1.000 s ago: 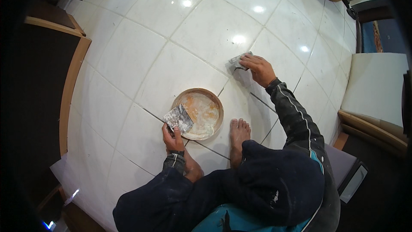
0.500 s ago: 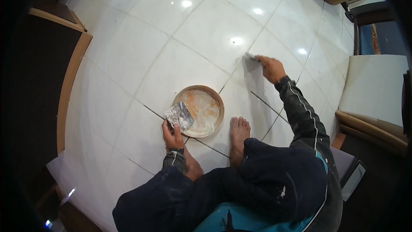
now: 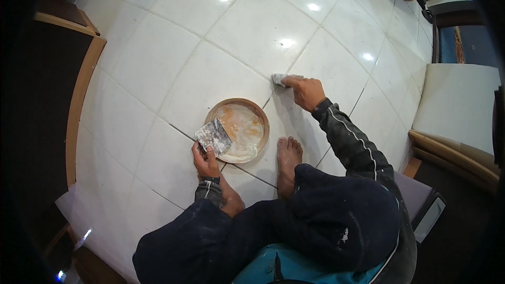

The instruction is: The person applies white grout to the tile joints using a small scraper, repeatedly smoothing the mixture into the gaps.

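Note:
My left hand (image 3: 207, 161) is closed on the lower edge of a flat rectangular plate (image 3: 214, 135) smeared with white paste. The plate tilts over the left rim of a round shallow pan (image 3: 265, 126), whose inside carries white and orange residue. Farther out to the right, my right hand (image 3: 306, 93) grips a small grey-white scraper (image 3: 280, 80). Its working edge is at the floor, by a corner where tile joints meet; the fingers partly cover it.
Glossy white floor tiles (image 3: 173, 47) have some dark joints and some pale ones. My bare feet (image 3: 289, 165) flank the pan's near side. A wood-edged dark panel (image 3: 84, 105) stands at left; a white panel (image 3: 455, 105) and wooden boards (image 3: 447, 155) stand at right.
My right hand has moved left and nearer to me with the scraper, along the floor toward the pan. The left hand and its plate stay over the pan's rim.

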